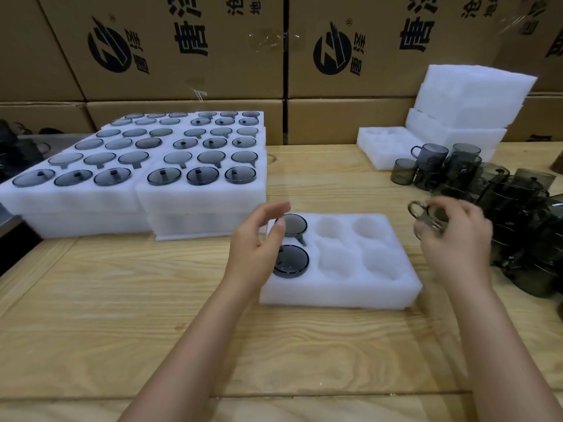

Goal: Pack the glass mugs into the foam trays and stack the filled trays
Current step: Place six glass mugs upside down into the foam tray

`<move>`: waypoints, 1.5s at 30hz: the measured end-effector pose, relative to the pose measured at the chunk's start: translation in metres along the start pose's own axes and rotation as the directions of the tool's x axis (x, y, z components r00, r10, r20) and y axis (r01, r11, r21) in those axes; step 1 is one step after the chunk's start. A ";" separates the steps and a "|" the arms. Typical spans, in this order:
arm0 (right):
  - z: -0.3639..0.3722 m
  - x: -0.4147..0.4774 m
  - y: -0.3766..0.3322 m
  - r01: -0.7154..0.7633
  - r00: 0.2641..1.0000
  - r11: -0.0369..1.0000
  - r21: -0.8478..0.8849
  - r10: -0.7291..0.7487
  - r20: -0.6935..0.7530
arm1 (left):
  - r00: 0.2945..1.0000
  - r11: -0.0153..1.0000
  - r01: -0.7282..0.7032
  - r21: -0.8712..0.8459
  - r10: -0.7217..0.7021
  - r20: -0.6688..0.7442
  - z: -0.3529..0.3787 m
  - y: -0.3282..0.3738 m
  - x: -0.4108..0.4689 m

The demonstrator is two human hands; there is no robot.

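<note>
While two of its six holes already hold mugs, the foam tray (339, 287) near the middle of the bench (122, 315) is only partly filled, so the filling step looks to be in hand. The right hand (454, 239) is closed around a dark glass mug (426, 216), held up in the air over the right end of the tray. The picture is blurry there, so the exact grip is hard to see. The left hand (259, 245) is open with its fingers spread, and it holds nothing. It hangs just over the two packed mugs (291, 242) at the tray's left end; I cannot tell if it touches them. Next, I think, the held mug must go down into an empty hole. More loose mugs (487, 190) wait by the bench's right edge. Filled trays (137, 196) sit stacked at the far left corner.
</note>
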State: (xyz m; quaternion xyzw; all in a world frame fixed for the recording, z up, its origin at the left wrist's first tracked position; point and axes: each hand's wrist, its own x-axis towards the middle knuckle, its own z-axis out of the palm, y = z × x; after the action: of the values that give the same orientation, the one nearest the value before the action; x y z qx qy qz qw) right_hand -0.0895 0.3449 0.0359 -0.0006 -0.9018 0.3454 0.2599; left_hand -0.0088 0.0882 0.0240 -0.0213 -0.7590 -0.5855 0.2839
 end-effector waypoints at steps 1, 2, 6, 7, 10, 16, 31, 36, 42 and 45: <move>-0.003 0.001 -0.012 0.066 0.998 0.993 0.097 -0.066 -0.003 | 1.000 0.999 -0.002 -0.032 0.003 0.026 0.002 0.004 0.006; -0.003 0.001 -0.026 0.146 0.988 0.971 0.190 -0.153 0.023 | 0.998 0.997 0.006 -0.073 -0.002 0.057 0.006 0.008 0.013; 0.012 -0.015 -0.069 0.256 0.862 0.797 0.547 -0.445 0.245 | 0.993 0.987 0.093 -0.128 -0.082 0.086 0.036 0.017 0.029; 0.018 -0.020 -0.072 0.232 0.839 0.777 0.585 -0.464 0.284 | 0.991 0.984 0.112 -0.137 -0.101 0.088 0.043 0.019 0.029; 0.031 -0.025 -0.072 0.144 0.856 0.751 0.645 -0.422 0.300 | 0.991 0.982 0.123 -0.144 -0.114 0.071 0.053 0.021 0.025; 0.041 -0.021 -0.066 0.048 0.921 0.804 0.593 -0.265 0.284 | 0.993 0.975 0.100 -0.197 -0.110 -0.041 0.047 0.020 0.024; 0.059 -0.018 -0.057 -0.178 0.868 0.692 0.699 -0.224 0.443 | 0.988 0.947 0.108 0.303 -0.137 0.076 0.056 0.008 0.021; 0.060 -0.022 -0.060 -0.028 0.862 0.863 0.504 -0.235 0.450 | 0.994 0.868 0.057 0.492 -0.096 0.055 0.059 0.007 0.021; 0.062 -0.023 -0.065 0.118 0.874 0.964 0.239 -0.215 0.436 | 0.998 0.716 0.033 0.697 -0.066 0.021 0.060 0.011 0.021; 0.057 -0.016 -0.070 -0.071 0.858 0.921 0.382 -0.139 0.495 | 0.988 0.784 0.108 0.611 -0.155 0.025 0.058 0.018 0.024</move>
State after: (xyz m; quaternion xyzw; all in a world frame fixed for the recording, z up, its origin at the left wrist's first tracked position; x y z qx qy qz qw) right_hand -0.0898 0.2532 0.0359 0.1592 -0.8517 0.4991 0.0115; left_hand -0.0460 0.1388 0.0417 0.1023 -0.9162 -0.3282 0.2058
